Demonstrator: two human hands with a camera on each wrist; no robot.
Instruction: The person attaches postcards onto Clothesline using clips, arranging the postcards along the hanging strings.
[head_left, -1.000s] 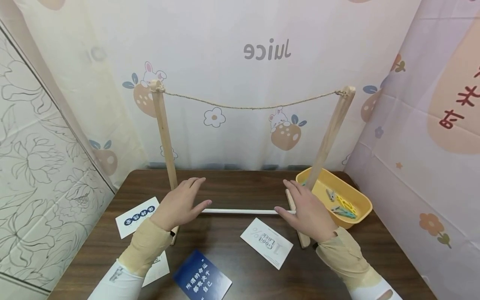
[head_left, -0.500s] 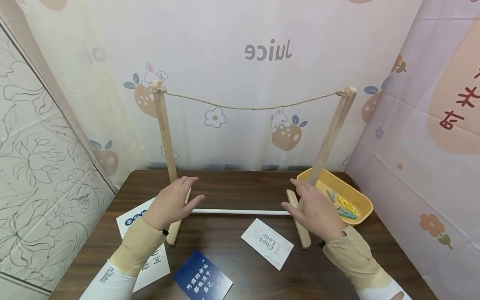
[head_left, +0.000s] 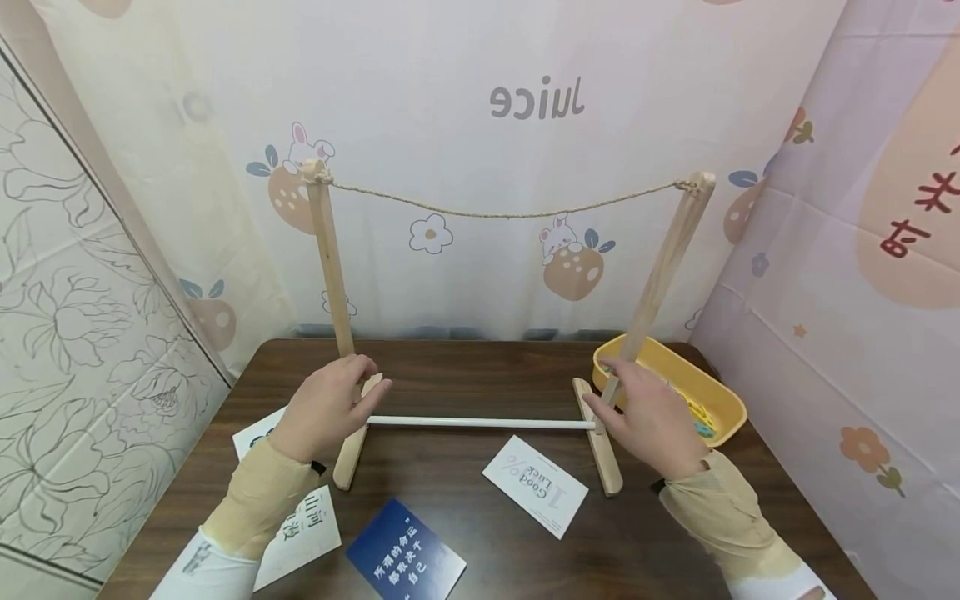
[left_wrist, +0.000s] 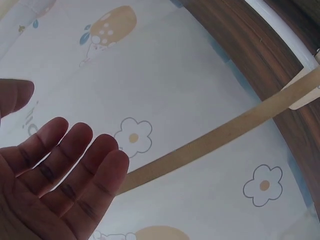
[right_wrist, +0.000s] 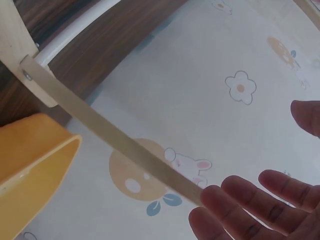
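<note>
A wooden stand has two upright posts, the left post and the right post, with a twine rope sagging between their tops. A white rod joins the two feet low down. My left hand hovers in front of the left post's lower part, holding nothing, its fingers loosely bent in the left wrist view. My right hand is held near the right post's base, also with nothing in it. In the right wrist view its fingers overlap the post.
A yellow basin with several clothespins stands behind the right hand. Between the feet lies a white "Good Luck" card. A blue card and white cards, one with green characters, lie at front left. A printed curtain hangs behind.
Both hands have moved apart and slightly outward, the left toward the left and the right toward the right. The stand and cards stay where they were.
</note>
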